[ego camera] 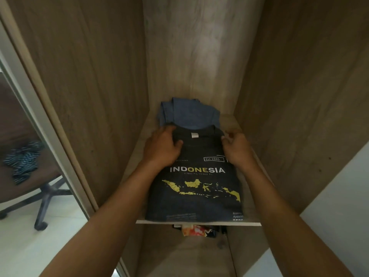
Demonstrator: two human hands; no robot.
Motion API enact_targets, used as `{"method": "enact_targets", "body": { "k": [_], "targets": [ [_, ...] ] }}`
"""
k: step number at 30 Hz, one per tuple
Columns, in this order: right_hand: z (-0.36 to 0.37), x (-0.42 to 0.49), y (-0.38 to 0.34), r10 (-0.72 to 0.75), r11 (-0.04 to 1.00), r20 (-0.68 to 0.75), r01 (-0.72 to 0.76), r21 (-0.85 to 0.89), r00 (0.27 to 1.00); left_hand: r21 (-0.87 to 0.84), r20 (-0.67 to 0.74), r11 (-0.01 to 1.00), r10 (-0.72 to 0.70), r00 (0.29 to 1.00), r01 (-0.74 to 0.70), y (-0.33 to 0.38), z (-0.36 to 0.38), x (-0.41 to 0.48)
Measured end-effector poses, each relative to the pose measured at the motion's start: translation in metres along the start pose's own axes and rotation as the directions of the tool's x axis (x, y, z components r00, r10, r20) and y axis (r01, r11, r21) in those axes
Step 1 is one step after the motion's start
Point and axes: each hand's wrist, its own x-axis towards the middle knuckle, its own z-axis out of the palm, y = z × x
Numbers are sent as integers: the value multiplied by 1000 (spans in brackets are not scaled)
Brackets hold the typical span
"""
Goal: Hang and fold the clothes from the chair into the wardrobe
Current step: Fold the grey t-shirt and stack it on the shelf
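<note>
A folded dark T-shirt with "INDONESIA" lettering and a yellow map lies on the wooden wardrobe shelf, partly over a folded blue garment behind it. My left hand lies on the shirt's left shoulder near the collar, fingers curled around the fabric edge. My right hand pinches the shirt's right shoulder edge. Through the gap at the left, the chair holds a crumpled blue striped garment.
The wardrobe's side panels and back wall close in the shelf. Below the shelf's front edge, a colourful orange-and-dark item shows in the lower compartment. A pale door frame runs down the left. The chair's wheeled base stands on the light floor.
</note>
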Motion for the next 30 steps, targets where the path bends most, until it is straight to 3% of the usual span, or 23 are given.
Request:
{"method": "enact_targets", "body": {
  "k": [3,5,7,9,11,13,14,15,18,20,22,24,27,30],
  "targets": [
    [-11,-64,-10,-23,990,173,46,-130,985,87,238,993,61,969,-84,12,-5,-65],
    [-24,-100,-5,63,959,181,-9,-283,981,118,248,988,72,966,-104,10,0,-98],
    [-36,-119,2,151,943,158,-95,-318,976,159,242,981,67,968,-108,6,9,-114],
    [-39,-124,6,150,982,208,-122,-145,966,223,257,970,32,966,-91,2,19,-117],
    [-38,-123,9,102,966,229,-152,210,968,278,257,955,29,966,-102,-1,27,-119],
    [-38,-123,12,124,808,218,-226,544,968,299,251,946,44,967,-121,-4,31,-122],
    [-38,-124,13,157,744,226,-265,614,961,304,249,945,47,967,-124,-5,32,-122],
    [-37,-127,16,179,733,240,-292,615,954,309,251,943,47,967,-126,-6,32,-122],
    [-34,-132,27,174,920,219,-237,313,960,325,256,937,46,966,-130,-7,32,-122],
    [-38,-133,25,182,950,193,-223,217,964,329,258,935,43,965,-130,-6,32,-122],
    [-48,-139,21,180,868,303,-296,399,936,331,257,935,39,966,-126,-6,33,-121],
    [-55,-149,22,59,771,409,-301,561,911,330,254,936,36,967,-122,-6,33,-121],
    [-55,-163,32,-109,748,472,-241,619,875,332,247,935,42,968,-125,-7,33,-121],
    [-60,-163,41,-63,753,458,-259,605,887,337,253,933,38,967,-125,-7,32,-121]
  ]
}}
